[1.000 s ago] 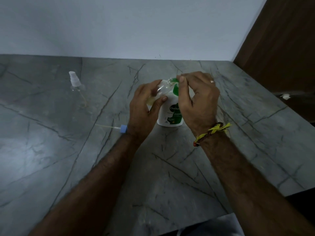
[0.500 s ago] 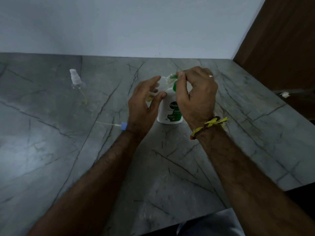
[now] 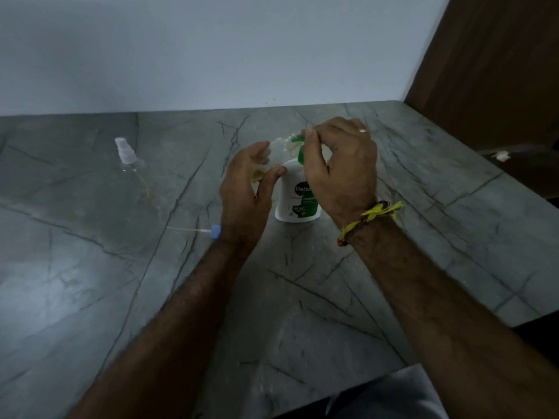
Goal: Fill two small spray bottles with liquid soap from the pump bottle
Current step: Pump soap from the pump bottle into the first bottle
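The step in hand is, by my reading, the filling of one small bottle; the left hand [image 3: 246, 192] holds a small clear plastic spray bottle [image 3: 273, 154], its cap off, tilted with its open neck up against the spout of the white pump bottle with the green pump head [image 3: 298, 195], and its fingers and thumb curl round the little bottle's lower part, where a trace of yellowish liquid shows. The right hand [image 3: 341, 173] sits on top of the pump — fingertips bunched on the green head, thumb down along the green collar, so it is grasping the pump; whether it is pressing at this instant I cannot tell. The pump bottle stands upright on the grey veined stone counter [image 3: 332, 297], between the two hands.

A blue spray cap with its long thin dip tube [image 3: 211, 231] lies on the counter just beside the left wrist. Well apart, to the far left, a second small clear spray bottle with a white sprayer top [image 3: 127, 155] stands capped — it looks untouched.

The next move calls for keeping the narrow neck square under the spout while pumping; the opening is small, so soap may run down the outside.
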